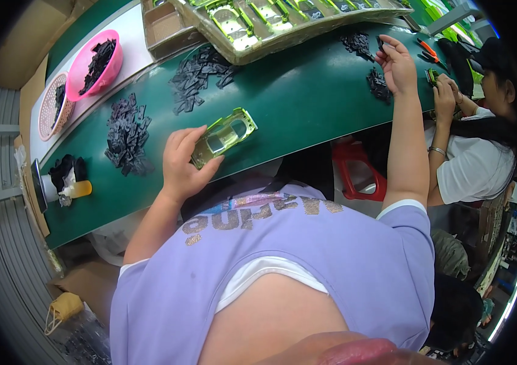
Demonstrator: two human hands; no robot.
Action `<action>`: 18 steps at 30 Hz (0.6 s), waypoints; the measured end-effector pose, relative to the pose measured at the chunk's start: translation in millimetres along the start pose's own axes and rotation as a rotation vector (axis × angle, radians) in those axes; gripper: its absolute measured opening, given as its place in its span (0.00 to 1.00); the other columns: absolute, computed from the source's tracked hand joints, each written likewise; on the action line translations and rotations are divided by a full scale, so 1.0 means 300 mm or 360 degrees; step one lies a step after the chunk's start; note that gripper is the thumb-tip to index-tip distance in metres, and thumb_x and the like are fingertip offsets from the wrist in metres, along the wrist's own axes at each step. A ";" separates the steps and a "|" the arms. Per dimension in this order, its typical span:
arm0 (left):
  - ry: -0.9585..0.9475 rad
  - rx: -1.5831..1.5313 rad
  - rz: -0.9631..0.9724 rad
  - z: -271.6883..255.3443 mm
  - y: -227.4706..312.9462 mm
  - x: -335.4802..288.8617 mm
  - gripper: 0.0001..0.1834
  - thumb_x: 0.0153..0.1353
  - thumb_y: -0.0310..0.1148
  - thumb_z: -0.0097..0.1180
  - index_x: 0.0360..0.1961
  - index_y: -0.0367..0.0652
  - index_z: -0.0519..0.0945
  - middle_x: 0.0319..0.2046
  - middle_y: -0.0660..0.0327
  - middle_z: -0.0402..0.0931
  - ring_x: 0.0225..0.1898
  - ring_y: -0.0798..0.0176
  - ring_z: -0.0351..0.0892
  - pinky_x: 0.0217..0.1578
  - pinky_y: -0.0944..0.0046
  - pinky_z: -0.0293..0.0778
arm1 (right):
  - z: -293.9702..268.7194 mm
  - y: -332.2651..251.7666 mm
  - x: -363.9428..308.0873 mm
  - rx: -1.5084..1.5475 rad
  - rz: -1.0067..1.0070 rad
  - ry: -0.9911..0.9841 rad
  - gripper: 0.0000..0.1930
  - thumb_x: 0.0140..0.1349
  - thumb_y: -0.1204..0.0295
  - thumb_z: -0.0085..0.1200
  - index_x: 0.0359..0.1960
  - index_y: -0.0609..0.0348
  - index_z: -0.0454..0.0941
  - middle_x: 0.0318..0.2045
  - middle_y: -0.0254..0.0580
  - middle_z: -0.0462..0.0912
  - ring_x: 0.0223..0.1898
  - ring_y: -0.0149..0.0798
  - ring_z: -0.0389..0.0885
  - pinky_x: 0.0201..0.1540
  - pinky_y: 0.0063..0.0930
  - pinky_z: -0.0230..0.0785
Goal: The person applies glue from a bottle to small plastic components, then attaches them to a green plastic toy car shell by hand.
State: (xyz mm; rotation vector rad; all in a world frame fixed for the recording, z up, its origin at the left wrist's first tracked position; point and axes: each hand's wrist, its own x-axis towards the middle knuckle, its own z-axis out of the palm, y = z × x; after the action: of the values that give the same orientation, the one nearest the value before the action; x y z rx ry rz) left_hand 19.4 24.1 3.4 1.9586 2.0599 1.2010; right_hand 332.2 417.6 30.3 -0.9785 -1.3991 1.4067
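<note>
My left hand (180, 159) is closed around one end of a green plastic housing (228, 135) with cut-out windows, held above the near edge of the green table. Reaching out to the far right, my right hand (398, 66) pinches a small black plastic piece (381, 44) between thumb and fingertips. Beside that hand lie two small piles of black parts, one farther away (357, 44) and one nearer (379, 85). Larger heaps of black pieces, one at left (127, 135) and another at left centre (200, 76), spread across the table.
A tray (237, 58) of several green housings spans the far side. A pink bowl (112, 67) and a pink perforated basket (45, 115), both holding black parts, stand far left, with a yellow bottle (79, 189) nearer. Orange-handled pliers (430, 53) lie near a co-worker (483, 140) at right.
</note>
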 end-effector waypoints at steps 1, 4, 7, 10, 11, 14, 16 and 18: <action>0.0003 0.0009 0.0009 0.000 0.003 -0.002 0.29 0.39 0.32 0.69 0.46 0.37 0.77 0.41 0.51 0.75 0.42 0.48 0.74 0.44 0.56 0.70 | 0.022 -0.007 -0.043 0.0303 0.0036 -0.0168 0.15 0.63 0.79 0.44 0.51 0.64 0.73 0.36 0.42 0.79 0.34 0.35 0.78 0.41 0.28 0.74; 0.0004 -0.0015 -0.0026 -0.006 -0.004 -0.002 0.29 0.39 0.33 0.69 0.46 0.37 0.77 0.41 0.51 0.75 0.42 0.48 0.74 0.44 0.56 0.70 | 0.163 -0.054 -0.184 0.0711 0.0124 -0.0426 0.15 0.62 0.82 0.44 0.51 0.69 0.72 0.37 0.44 0.79 0.38 0.38 0.78 0.47 0.30 0.73; -0.0027 -0.0061 -0.0068 -0.010 -0.017 0.001 0.29 0.40 0.32 0.68 0.47 0.37 0.77 0.42 0.51 0.76 0.44 0.49 0.74 0.46 0.57 0.70 | 0.257 -0.048 -0.301 0.0784 0.0106 -0.0546 0.15 0.61 0.83 0.46 0.51 0.71 0.72 0.39 0.46 0.79 0.40 0.40 0.79 0.50 0.32 0.73; -0.0001 -0.0045 0.0059 -0.010 -0.020 -0.009 0.29 0.40 0.31 0.67 0.48 0.40 0.77 0.42 0.53 0.76 0.44 0.49 0.74 0.46 0.56 0.70 | 0.338 -0.013 -0.393 0.0545 -0.0093 -0.0555 0.12 0.60 0.83 0.52 0.46 0.71 0.76 0.41 0.47 0.78 0.39 0.36 0.80 0.48 0.26 0.73; 0.0012 -0.0057 0.0058 -0.011 -0.013 -0.011 0.29 0.40 0.31 0.67 0.48 0.41 0.77 0.42 0.53 0.75 0.44 0.49 0.74 0.46 0.56 0.70 | 0.370 -0.020 -0.436 0.0553 -0.0042 -0.0600 0.12 0.60 0.83 0.52 0.46 0.71 0.76 0.41 0.47 0.78 0.39 0.36 0.80 0.48 0.26 0.73; 0.0037 -0.0085 0.0060 0.004 -0.019 -0.011 0.30 0.39 0.29 0.66 0.49 0.42 0.76 0.43 0.54 0.75 0.44 0.51 0.74 0.44 0.57 0.71 | 0.488 -0.064 -0.534 -0.0176 -0.0606 -0.0903 0.08 0.60 0.84 0.52 0.40 0.67 0.78 0.38 0.41 0.81 0.39 0.33 0.79 0.47 0.22 0.71; 0.0060 -0.0091 0.0075 0.016 -0.020 -0.023 0.30 0.39 0.29 0.65 0.50 0.43 0.76 0.43 0.55 0.75 0.44 0.51 0.74 0.44 0.57 0.72 | 0.589 -0.089 -0.633 -0.0126 -0.0417 -0.1049 0.07 0.60 0.84 0.52 0.39 0.66 0.79 0.37 0.40 0.81 0.38 0.32 0.79 0.45 0.22 0.71; 0.0070 -0.0104 0.0117 0.024 -0.018 -0.017 0.28 0.39 0.29 0.65 0.48 0.42 0.76 0.42 0.56 0.74 0.43 0.52 0.74 0.42 0.58 0.73 | 0.624 -0.070 -0.668 -0.0434 -0.0443 -0.1222 0.07 0.59 0.83 0.52 0.38 0.63 0.79 0.37 0.40 0.81 0.38 0.32 0.80 0.40 0.23 0.72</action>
State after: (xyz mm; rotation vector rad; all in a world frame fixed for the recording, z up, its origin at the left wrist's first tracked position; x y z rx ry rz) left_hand 19.7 23.9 -7.0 2.0127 1.9578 1.3190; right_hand 211.7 171.2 48.8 -0.3612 -2.2365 1.4606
